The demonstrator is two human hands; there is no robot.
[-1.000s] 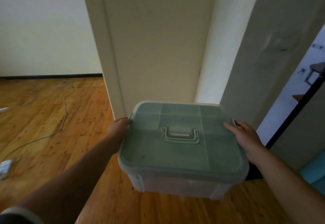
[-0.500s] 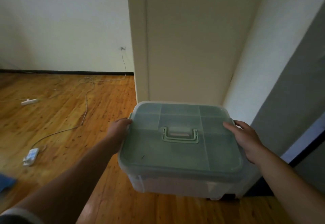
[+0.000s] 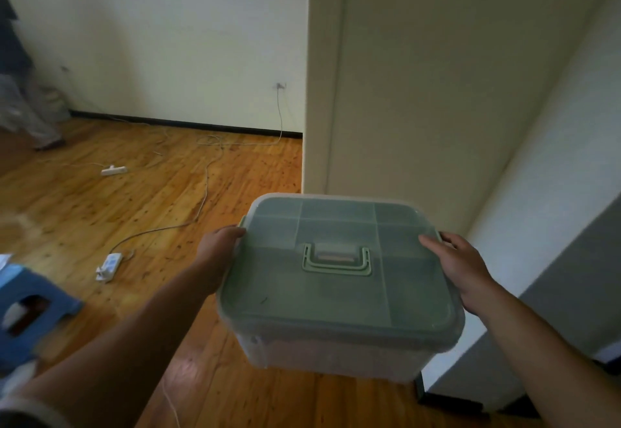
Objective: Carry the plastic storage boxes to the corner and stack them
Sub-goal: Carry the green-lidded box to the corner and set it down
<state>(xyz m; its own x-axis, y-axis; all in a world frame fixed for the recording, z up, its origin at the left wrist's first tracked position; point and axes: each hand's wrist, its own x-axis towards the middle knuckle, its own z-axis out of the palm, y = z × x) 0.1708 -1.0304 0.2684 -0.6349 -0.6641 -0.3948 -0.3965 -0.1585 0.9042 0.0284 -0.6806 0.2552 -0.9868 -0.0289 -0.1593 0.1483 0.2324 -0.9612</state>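
Wooden floor (image 3: 235, 377); storage box (image 3: 339, 293) between gripping hands.

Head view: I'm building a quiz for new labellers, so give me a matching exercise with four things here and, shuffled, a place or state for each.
Things:
1. storage box
2. carry handle
3. stool
4. nearer power strip

Places or states:
a. white, lying flat on the floor
b. folded flat on the lid
c. held between left hand and right hand
d. blue, lower left

Pairs: 1-c, 2-b, 3-d, 4-a
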